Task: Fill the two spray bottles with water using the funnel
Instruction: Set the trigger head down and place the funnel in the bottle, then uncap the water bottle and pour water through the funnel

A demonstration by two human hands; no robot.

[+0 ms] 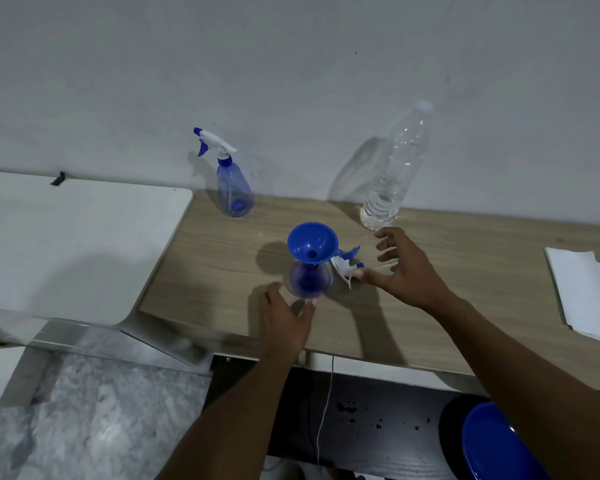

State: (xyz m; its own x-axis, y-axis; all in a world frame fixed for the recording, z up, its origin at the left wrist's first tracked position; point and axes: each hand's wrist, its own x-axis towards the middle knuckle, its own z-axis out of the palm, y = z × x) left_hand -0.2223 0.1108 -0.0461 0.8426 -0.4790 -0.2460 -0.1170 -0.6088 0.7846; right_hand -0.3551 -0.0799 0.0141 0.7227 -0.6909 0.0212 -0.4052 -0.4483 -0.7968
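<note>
Standing uncapped with the funnel [312, 242] seated, the near spray bottle [309, 280] awaits water (far spray bottle [234, 192] capped), both hands' fingers [383, 244] spread, gripping nothing

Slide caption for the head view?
Funnel seated in near spray bottle; left hand steadies it, right hand by its removed trigger head.

A blue funnel [312, 242] sits upright in the neck of an open, clear blue bottle [309, 280], just beyond the left grip [284, 318]. Its white-and-blue sprayer [345, 265] lies on the counter [465, 271], just left of the right grip [404, 268]. A second bottle [231, 181], sprayer on, stands upright well beyond the left grip. A clear water bottle [395, 171], capped and nearly empty, stands just beyond the right grip.
</note>
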